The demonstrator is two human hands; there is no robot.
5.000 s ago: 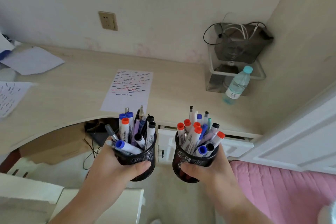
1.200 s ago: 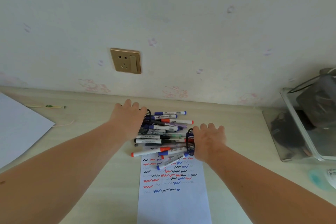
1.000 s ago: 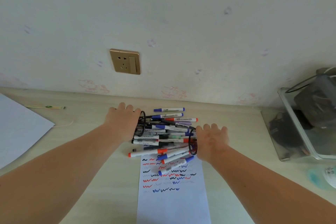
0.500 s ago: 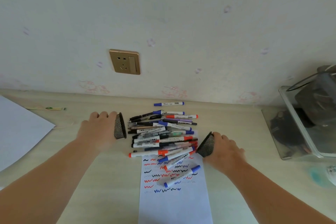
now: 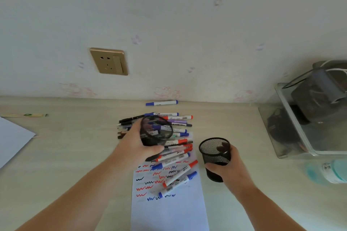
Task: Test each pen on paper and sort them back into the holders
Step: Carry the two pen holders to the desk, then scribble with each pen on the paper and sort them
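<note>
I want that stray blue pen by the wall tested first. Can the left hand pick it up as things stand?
Probably not yet: the left hand grips an empty mesh holder. The blue pen lies alone beyond the pile, otherwise unobstructed.

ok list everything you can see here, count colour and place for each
pens: too many to count, blue, red, black and purple caps, piled mid-desk and spilling onto the paper
stray pen: one, blue cap, alone by the wall
paper: one, white with red, blue and black squiggles, front centre
holders: two, black mesh, both empty; left holder tilted above the pile, right holder upright, right of the paper
socket: one, gold, on the wall
sheet: one, white, far left
clear box: one, holds dark items, far right
desk: one, pale wood
left hand: grip round the left holder
right hand: grip round the right holder
</note>
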